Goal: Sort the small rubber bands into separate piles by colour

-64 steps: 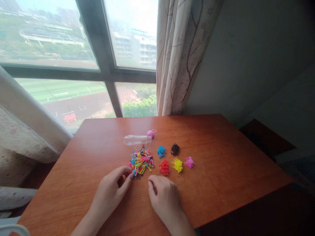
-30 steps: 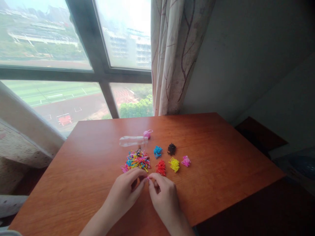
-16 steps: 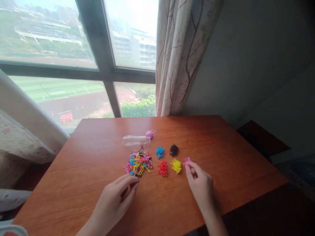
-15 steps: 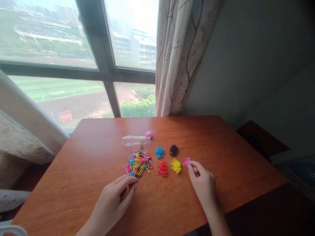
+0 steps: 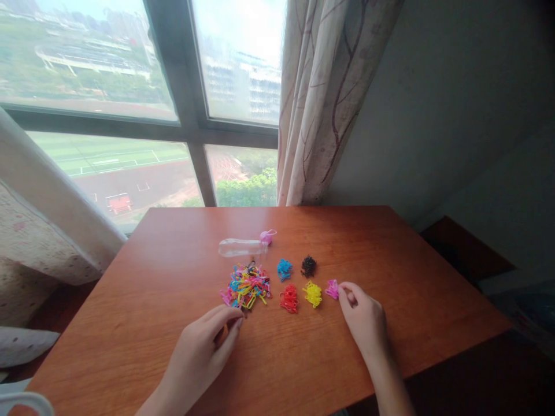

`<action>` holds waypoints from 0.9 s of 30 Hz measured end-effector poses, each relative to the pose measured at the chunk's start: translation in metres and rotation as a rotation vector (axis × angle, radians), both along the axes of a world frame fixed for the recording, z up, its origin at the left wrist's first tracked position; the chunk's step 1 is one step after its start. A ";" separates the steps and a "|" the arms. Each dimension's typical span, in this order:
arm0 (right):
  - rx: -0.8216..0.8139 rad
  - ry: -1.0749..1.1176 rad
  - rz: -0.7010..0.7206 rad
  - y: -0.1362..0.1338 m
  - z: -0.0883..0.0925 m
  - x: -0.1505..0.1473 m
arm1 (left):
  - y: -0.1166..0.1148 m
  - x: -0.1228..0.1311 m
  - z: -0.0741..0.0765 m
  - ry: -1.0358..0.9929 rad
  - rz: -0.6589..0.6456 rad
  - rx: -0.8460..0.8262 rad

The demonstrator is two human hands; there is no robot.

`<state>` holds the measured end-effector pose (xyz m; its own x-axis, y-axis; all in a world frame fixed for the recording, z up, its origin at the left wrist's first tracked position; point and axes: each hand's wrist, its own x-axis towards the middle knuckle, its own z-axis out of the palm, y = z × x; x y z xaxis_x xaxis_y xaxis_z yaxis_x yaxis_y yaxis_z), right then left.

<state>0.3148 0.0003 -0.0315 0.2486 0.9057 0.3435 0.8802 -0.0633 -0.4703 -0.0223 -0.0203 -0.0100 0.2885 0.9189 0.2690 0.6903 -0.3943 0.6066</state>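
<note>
A mixed pile of small coloured plastic clips, shaped like safety pins (image 5: 249, 284), lies on the wooden table. My left hand (image 5: 206, 341) is at its near edge, thumb and forefinger pinched, with a tiny dark bit at the tips that is too small to name. My right hand (image 5: 363, 315) is closed beside the small pink clip pile (image 5: 332, 289), fingertips at its right edge; whatever they pinch is hidden. Between the hands lie a red clip pile (image 5: 289, 299) and a yellow clip pile (image 5: 313, 294). Behind these are a blue clip pile (image 5: 284, 269) and a black clip pile (image 5: 308, 266).
A clear plastic bottle (image 5: 240, 248) lies on its side behind the piles, by a pink cap with a loop (image 5: 267, 237). The table (image 5: 182, 254) meets a window and curtain (image 5: 310, 115) at the back. A white curved rim (image 5: 28, 398) shows at lower left.
My right hand has drawn slightly right, so more of the pink pile shows. My left hand stays pinched by the mixed pile. The view has shifted a little.
</note>
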 end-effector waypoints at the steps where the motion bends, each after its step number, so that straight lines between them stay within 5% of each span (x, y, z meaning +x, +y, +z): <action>1: 0.004 0.001 0.002 0.000 0.001 -0.001 | 0.000 0.000 -0.001 0.011 0.006 0.000; 10: 0.119 0.034 0.027 -0.004 0.015 -0.019 | 0.002 -0.002 0.003 0.081 0.152 0.023; 20: 0.054 0.148 0.368 -0.024 0.016 -0.104 | 0.004 0.001 0.003 0.192 0.177 0.007; 27: -0.034 0.112 0.479 -0.030 0.011 -0.140 | 0.002 0.001 0.002 0.188 0.156 0.032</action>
